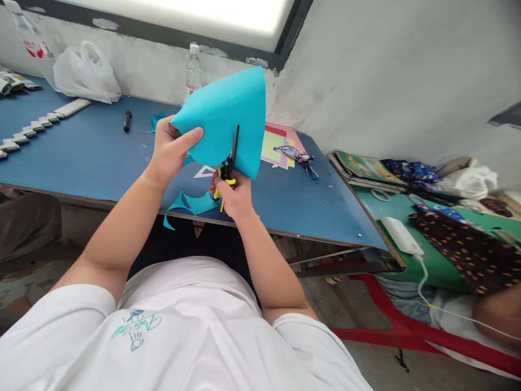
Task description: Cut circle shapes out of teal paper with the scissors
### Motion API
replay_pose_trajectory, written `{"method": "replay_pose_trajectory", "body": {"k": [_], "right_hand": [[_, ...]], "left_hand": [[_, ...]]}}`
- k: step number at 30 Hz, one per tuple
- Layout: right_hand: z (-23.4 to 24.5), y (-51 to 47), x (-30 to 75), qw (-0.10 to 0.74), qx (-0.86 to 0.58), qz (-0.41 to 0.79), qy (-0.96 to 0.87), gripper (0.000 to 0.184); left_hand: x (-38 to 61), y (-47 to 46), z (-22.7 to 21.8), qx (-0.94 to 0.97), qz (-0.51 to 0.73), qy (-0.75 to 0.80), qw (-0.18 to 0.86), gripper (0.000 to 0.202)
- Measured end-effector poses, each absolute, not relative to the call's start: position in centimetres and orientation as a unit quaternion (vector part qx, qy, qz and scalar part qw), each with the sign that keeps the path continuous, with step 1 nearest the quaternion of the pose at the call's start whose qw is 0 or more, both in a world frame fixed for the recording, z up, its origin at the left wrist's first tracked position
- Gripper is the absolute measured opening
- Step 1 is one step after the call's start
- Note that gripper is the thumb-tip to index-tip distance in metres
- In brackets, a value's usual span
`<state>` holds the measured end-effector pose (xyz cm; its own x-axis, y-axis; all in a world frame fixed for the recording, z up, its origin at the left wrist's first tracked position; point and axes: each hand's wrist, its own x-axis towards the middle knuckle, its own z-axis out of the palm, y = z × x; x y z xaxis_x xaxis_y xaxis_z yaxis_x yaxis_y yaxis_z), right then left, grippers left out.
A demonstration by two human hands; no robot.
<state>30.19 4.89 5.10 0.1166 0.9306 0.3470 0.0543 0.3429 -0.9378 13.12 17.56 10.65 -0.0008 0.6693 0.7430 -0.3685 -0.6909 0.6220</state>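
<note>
Right hand: the right hand (234, 198) is closed round the yellow handles of a pair of scissors (228, 165), low over the near edge of the desk (101, 157).
Scissors: the dark blades point up and slightly away from the person, running into the lower edge of the blue sheet; I cannot tell how far apart the blades stand.
Left hand: the left hand (171, 149) pinches the left side of the blue sheet (228, 117), thumb on the near face, fingers behind it.
Blue sheet: it is held up off the desk, curled like a cone, its broad part above and to the right of the left hand, directly above the right hand.
Key relation: the sheet lies straight up from the scissors, the blades' long axis near upright against it; the right hand is the nearer one to the cut, the left holds the sheet well to the side of the blades.
Scraps: blue offcuts (189, 205) lie on the desk edge just left of the right hand, one hanging over.
Farther out: a white triangle (204, 172), coloured papers (277, 147), a black marker (127, 120), a water bottle (193, 70), a plastic bag (85, 73).
Right side: a green table (391, 209) beside the desk, with books, cloth and a white charger.
</note>
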Motion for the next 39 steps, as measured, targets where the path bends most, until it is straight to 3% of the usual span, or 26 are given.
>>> {"method": "replay_pose_trajectory", "body": {"k": [11, 30, 39], "right_hand": [[4.7, 4.7, 30.3, 0.591, -0.447, 0.358, -0.568, 0.032], [5.1, 4.5, 30.3, 0.581, -0.463, 0.342, -0.575, 0.030], [4.9, 4.8, 30.2, 0.603, -0.442, 0.347, -0.566, 0.032]], "left_hand": [[13.1, 17.6, 10.5, 0.606, 0.701, 0.122, 0.355, 0.092], [12.6, 19.1, 9.5, 0.598, 0.700, 0.152, 0.359, 0.080], [13.3, 19.7, 9.9, 0.610, 0.722, 0.138, 0.296, 0.095]]}}
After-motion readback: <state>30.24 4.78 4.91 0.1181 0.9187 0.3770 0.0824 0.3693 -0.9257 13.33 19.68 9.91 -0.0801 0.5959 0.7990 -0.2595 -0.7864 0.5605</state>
